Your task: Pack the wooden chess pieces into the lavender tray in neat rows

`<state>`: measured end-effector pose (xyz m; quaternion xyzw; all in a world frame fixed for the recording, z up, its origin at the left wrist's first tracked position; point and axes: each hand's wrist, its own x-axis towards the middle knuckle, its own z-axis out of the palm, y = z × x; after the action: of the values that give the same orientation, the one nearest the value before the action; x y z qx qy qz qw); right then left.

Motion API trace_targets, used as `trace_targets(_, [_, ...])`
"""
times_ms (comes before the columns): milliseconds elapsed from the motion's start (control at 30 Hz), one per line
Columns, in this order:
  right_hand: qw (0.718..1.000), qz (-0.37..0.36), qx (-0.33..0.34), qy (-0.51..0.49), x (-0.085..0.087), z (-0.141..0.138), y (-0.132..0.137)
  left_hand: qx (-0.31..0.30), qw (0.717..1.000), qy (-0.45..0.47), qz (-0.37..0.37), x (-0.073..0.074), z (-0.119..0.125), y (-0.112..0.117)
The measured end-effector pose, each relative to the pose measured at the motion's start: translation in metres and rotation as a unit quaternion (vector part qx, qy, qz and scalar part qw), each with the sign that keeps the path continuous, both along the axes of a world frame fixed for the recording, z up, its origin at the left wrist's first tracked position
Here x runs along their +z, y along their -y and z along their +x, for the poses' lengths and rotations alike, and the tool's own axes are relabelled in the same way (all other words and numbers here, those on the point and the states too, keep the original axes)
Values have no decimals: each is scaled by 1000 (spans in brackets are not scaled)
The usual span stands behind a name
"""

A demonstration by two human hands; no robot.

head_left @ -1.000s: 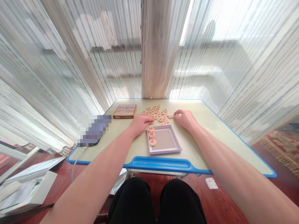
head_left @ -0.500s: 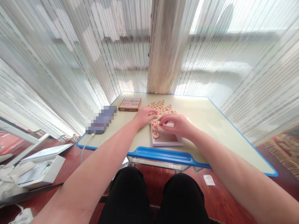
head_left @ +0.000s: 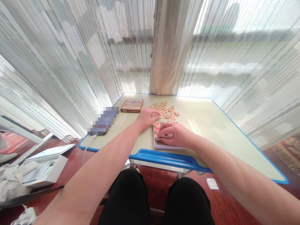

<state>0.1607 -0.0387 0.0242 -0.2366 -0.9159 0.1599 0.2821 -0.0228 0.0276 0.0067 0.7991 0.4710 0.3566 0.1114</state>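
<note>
A shallow open box (head_left: 155,144) on the table holds round wooden Chinese chess pieces with red characters, lined along its left side. The top piece (head_left: 157,124) shows plainly. My right hand (head_left: 174,134) is inside the box, with thumb and fingertips closed on the lower piece (head_left: 157,136) in that column. Beyond the box lies a loose heap of Chinese chess pieces (head_left: 165,110), red and dark lettered. At the heap's near left edge is my left hand (head_left: 149,116), its thumb and fingers curled around a piece partly hidden by them.
A flat printed box (head_left: 132,105) lies at the table's back left. Left of my forearm is a blurred phone-like object (head_left: 103,122) with a white cable (head_left: 85,151). A blue tray rim (head_left: 166,157) runs along the table's near edge, and a sheer curtain (head_left: 131,47) hangs behind.
My right hand has moved down and toward me, from the box's top row to its lower left piece. My left hand stays at the heap. The view has shifted slightly.
</note>
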Motion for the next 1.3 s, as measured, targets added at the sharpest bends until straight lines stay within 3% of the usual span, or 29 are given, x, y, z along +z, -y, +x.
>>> trace_targets(667, [999,-11,-28,15,8,0,3,-4,1000,9,0,-1,-1,0])
trace_targets(800, [988,37,-153,2,12,10,-10,-4,1000,4,-4,1,-2,1])
trace_targets(900, [972,29,-230,42,10,18,-22,-2,1000,3,-9,2,-2,1])
trace_targets(1067, [958,-5,-265,108,5,22,-33,8,1000,3,-8,1,-3,0])
trace_targets(1300, [945,-43,-307,109,1,25,-42,22,1000,12,-10,0,-6,2])
